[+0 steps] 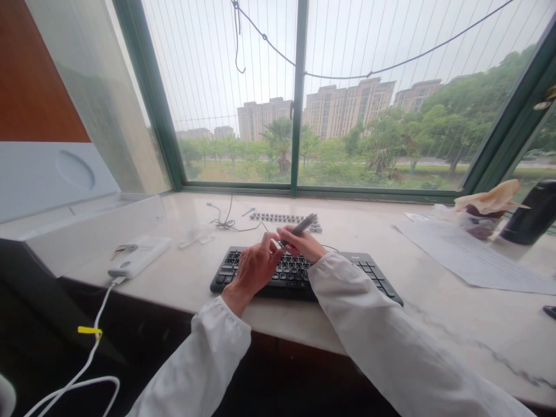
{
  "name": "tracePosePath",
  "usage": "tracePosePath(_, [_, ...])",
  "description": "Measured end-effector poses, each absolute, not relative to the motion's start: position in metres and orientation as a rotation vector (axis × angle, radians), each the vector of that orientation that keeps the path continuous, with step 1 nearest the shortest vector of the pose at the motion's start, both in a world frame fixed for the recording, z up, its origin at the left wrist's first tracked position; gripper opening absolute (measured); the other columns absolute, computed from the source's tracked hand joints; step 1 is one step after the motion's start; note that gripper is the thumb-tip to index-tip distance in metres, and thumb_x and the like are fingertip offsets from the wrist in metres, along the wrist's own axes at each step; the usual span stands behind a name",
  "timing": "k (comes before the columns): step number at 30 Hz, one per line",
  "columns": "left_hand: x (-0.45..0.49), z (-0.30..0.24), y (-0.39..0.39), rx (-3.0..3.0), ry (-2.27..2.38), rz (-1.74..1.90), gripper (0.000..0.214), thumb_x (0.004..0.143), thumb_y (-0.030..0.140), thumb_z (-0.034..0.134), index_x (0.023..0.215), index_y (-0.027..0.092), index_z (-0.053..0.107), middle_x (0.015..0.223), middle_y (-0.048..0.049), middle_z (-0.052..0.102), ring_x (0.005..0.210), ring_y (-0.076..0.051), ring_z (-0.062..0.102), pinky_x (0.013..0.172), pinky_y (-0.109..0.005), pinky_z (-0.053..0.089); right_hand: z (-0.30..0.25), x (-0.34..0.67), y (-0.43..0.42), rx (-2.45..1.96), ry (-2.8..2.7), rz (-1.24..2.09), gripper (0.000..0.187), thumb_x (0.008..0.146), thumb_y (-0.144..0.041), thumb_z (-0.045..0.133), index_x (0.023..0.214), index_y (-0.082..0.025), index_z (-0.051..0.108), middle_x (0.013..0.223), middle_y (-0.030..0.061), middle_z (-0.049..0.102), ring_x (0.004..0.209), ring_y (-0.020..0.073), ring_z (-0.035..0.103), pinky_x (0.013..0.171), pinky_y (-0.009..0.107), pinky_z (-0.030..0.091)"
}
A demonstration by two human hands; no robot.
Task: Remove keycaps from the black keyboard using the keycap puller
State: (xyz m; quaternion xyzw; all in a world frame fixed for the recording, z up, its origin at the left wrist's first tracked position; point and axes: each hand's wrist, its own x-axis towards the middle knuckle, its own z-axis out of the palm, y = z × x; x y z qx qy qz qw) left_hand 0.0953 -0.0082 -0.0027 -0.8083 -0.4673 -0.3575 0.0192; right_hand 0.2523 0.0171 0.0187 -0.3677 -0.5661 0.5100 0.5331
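Observation:
A black keyboard (347, 263) lies on the pale sill under both hands, with keycaps gone from part of its middle and upper rows. Held in my right hand (306, 246) is a dark grey pen-shaped tool (302, 225), slanting up to the right above the keys. My left hand (256, 263) is over the keyboard's left half, its thumb and forefinger drawn together by the tool's lower end. What those fingers grip is hidden. Behind the keyboard, removed keycaps (278, 218) stand in rows.
A thin cable (226, 223) and a small blue stick (248, 212) lie behind on the left. White power strip (141, 259) with keys on it sits left. At right are paper sheets (469, 260), a bag (482, 217) and a black bottle (532, 211). A window (297, 145) rises behind.

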Motion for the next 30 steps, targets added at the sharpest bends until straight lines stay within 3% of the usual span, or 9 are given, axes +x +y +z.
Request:
tracePosePath(4, [0.091,0.007,-0.002,-2.593,-1.316,-0.988,0.034,0.096,0.048,0.037,0.116,0.02,0.041,0.081,0.0002,0.068,0.069,-0.018,0.067,0.058,-0.026,0.043,0.019,0.259,0.019,-0.87,-1.668,1.16,0.041,0.079,-0.057,0.061,0.074,-0.016,0.056,0.045,-0.007,0.047,0.038,0.0054,0.039,0.039,0.017,0.029])
tracePosePath(10, [0.088,0.052,0.02,-2.732,-0.907,-0.644,0.043,0.094,0.046,0.044,0.129,0.021,0.041,0.08,-0.003,0.07,0.073,-0.019,0.068,0.063,-0.027,0.046,0.034,0.284,0.013,-0.946,-1.598,1.166,0.044,0.078,-0.06,0.06,0.078,-0.016,0.054,0.058,0.001,0.06,0.049,0.0126,0.057,0.047,0.024,0.045])
tracePosePath(16, [0.098,0.067,0.052,-2.716,-0.698,-0.637,0.029,0.095,0.041,0.044,0.104,0.022,0.064,0.075,-0.0037,0.07,0.066,-0.017,0.065,0.06,-0.026,0.04,0.015,0.305,0.002,-1.145,-1.608,1.157,0.044,0.083,-0.06,0.054,0.076,-0.017,0.054,0.057,0.0023,0.062,0.047,0.0118,0.057,0.046,0.023,0.044])
tracePosePath(22, [0.095,0.034,0.061,-2.877,-0.58,-0.591,0.031,0.093,0.037,0.047,0.078,0.02,0.068,0.062,0.0001,0.065,0.056,-0.011,0.057,0.054,-0.022,0.033,-0.005,0.309,-0.003,-1.275,-1.598,1.068,0.046,0.084,-0.061,0.051,0.072,-0.017,0.054,0.051,0.0,0.058,0.041,0.0098,0.052,0.039,0.02,0.039])
tracePosePath(30, [0.09,0.026,0.055,-3.087,-0.494,-0.474,0.024,0.084,0.045,0.06,0.091,0.025,0.071,0.077,0.001,0.07,0.064,-0.011,0.061,0.059,-0.022,0.039,0.002,0.3,-0.008,-1.334,-1.592,1.104,0.042,0.081,-0.054,0.059,0.063,-0.02,0.043,0.046,-0.0028,0.055,0.035,0.0073,0.046,0.034,0.017,0.035])
